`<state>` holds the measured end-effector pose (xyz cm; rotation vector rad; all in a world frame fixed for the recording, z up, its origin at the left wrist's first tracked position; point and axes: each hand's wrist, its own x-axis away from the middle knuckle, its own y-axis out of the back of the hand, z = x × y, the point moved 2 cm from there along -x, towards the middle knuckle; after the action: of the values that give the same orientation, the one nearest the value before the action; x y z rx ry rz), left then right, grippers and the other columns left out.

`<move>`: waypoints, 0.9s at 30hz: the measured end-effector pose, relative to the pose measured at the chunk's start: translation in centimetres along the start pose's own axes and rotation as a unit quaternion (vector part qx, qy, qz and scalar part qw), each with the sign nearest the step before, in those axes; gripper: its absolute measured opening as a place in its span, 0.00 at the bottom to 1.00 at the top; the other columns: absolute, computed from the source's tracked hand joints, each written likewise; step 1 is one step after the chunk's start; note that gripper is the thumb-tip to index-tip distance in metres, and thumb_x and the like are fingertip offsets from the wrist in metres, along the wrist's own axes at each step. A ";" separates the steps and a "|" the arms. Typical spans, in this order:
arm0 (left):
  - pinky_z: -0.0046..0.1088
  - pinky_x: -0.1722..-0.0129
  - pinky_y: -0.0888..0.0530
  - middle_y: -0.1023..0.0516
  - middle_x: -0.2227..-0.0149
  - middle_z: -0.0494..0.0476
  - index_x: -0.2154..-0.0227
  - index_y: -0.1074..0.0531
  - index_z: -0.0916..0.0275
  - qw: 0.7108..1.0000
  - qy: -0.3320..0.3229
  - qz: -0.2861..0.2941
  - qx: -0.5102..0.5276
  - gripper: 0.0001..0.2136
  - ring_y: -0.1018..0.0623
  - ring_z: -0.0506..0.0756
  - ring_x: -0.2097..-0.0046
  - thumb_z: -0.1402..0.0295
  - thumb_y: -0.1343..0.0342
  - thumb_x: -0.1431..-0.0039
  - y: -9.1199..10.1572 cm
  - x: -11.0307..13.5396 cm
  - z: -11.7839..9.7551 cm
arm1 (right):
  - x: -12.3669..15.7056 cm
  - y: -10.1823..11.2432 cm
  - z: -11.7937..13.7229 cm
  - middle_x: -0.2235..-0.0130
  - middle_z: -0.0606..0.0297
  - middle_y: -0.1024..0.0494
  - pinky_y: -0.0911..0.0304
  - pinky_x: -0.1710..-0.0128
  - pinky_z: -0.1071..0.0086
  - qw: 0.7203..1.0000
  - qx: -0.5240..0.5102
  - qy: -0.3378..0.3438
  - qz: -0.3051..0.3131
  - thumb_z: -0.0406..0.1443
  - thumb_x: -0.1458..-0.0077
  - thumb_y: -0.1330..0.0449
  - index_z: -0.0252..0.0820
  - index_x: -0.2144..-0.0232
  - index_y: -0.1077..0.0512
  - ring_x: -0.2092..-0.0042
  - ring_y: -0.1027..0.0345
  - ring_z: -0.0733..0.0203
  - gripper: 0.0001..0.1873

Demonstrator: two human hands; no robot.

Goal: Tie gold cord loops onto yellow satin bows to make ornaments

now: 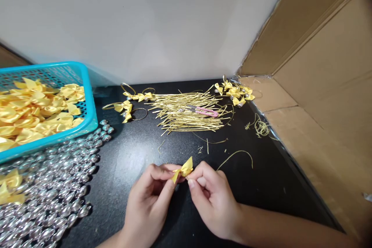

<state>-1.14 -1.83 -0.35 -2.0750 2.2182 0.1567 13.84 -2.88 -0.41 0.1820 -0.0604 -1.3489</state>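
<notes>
A yellow satin ribbon bow (186, 167) is pinched between the thumb and fingers of my left hand (151, 197), low over the black table. Close beside its right side, my right hand (215, 197) is closed in a pinch, thumb against forefinger. From behind that hand a thin gold string (240, 152) curves out to the right; its other end is hidden by the fingers. Whatever lies under the bow is mostly covered by my fingertips.
A blue basket (92, 112) of yellow bows stands left, beside many silver beads (58, 193). Gold twist ties (186, 122) lie ahead, pink-handled snips (206, 111) on top. Bows with beads and loops (124, 110) lie left, more bows (235, 92) right, near tangled string (262, 127).
</notes>
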 end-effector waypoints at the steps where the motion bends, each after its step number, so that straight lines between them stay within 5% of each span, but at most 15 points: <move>1: 0.21 0.65 0.21 0.18 0.67 0.49 0.70 0.29 0.58 1.000 -0.007 0.000 -0.006 0.13 0.18 0.49 0.66 0.85 0.46 0.45 0.0 0.0 0.0 | 0.0 0.0 0.0 0.84 0.81 0.48 0.59 0.83 0.78 1.000 0.001 -0.002 0.000 0.29 0.42 0.48 0.43 0.72 0.41 0.84 0.56 0.74 0.08; 27: 0.23 0.64 0.20 0.17 0.66 0.50 0.71 0.29 0.58 0.997 -0.034 0.004 -0.064 0.13 0.17 0.52 0.62 0.85 0.46 0.45 0.2 0.2 -0.2 | 0.0 0.1 0.6 0.84 0.81 0.49 0.59 0.83 0.78 1.000 0.013 0.024 -0.014 0.28 0.43 0.49 0.43 0.73 0.41 0.84 0.56 0.75 0.08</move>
<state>-1.35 -2.06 -0.17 -2.0888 2.2314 0.3746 13.82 -2.95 0.22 0.2369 -0.0352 -1.3719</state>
